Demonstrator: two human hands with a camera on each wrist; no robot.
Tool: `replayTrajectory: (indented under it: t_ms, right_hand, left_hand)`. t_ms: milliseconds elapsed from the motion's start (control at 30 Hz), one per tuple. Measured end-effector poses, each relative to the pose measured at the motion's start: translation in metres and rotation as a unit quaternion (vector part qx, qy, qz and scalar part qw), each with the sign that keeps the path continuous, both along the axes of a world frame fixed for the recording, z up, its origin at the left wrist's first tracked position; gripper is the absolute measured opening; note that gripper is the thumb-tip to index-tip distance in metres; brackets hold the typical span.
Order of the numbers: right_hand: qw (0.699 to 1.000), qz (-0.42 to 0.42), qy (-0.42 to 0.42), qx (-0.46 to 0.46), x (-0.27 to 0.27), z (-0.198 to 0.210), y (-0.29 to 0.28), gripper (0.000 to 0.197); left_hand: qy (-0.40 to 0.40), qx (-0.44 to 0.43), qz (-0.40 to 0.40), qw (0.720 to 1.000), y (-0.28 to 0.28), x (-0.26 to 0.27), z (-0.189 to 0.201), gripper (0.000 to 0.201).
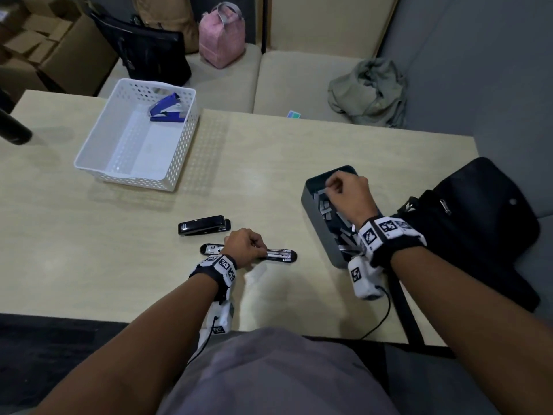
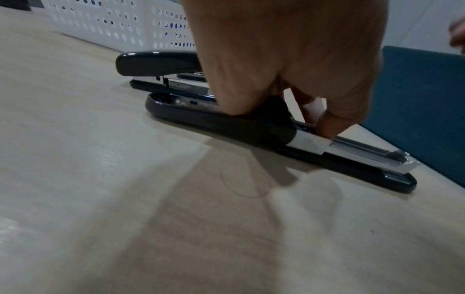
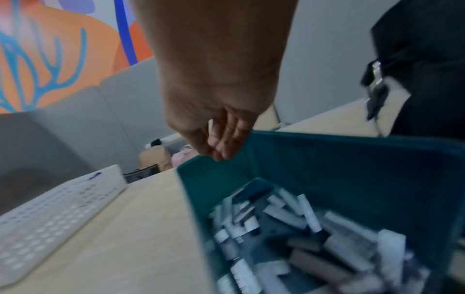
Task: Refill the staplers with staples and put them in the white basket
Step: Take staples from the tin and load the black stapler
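Observation:
A black stapler [image 1: 281, 254] lies folded out flat on the table, its metal staple channel [image 2: 365, 154] facing up. My left hand [image 1: 254, 245] grips it at the hinge, fingers curled round it [image 2: 327, 127]. A second black stapler [image 1: 205, 225] lies closed just behind. The white basket [image 1: 98, 136] stands at the far left with a blue stapler [image 1: 167, 110] inside. My right hand [image 1: 336, 187] hovers over the far end of a dark teal bin [image 1: 314, 217] of staple strips [image 3: 309, 234]. Its curled fingers [image 3: 221, 147] pinch a thin pale strip.
A black bag [image 1: 472, 223] lies right of the bin at the table's right edge. Behind the table a bench holds a pink bag [image 1: 221, 37], a black bag [image 1: 149, 52] and a grey-green cloth [image 1: 371, 91]. Bare tabletop lies between basket and staplers.

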State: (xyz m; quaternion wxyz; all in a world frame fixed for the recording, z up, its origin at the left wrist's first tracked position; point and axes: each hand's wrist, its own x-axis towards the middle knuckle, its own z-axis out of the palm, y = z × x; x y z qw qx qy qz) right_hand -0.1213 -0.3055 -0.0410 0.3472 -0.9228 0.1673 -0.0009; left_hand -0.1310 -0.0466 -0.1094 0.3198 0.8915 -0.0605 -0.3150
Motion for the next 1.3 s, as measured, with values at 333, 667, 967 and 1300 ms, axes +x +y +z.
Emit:
replayTrajectory:
  t_ms: [333, 667, 967, 1300]
  right_hand:
    - [0.971, 0.068, 0.218, -0.074, 0.0, -0.053, -0.037, 0.024]
    - [0.975, 0.072, 0.185, -0.1, 0.038, -0.059, -0.015, 0.021]
    - [0.966, 0.052, 0.216, -0.134, 0.045, -0.068, -0.013, 0.026]
    - [0.98, -0.081, 0.137, 0.123, 0.028, -0.072, -0.038, 0.018]
  left_hand:
    - [0.002, -0.023, 0.006, 1.0, -0.016, 0.013, -0.002, 0.012]
    - [0.006, -0.022, 0.028, 0.999, -0.024, 0.019, -0.002, 0.028]
    - [0.021, -0.023, 0.035, 0.999, -0.026, 0.028, -0.001, 0.026]
    - [0.031, -0.021, -0.007, 0.999, -0.03, 0.034, -0.001, 0.014]
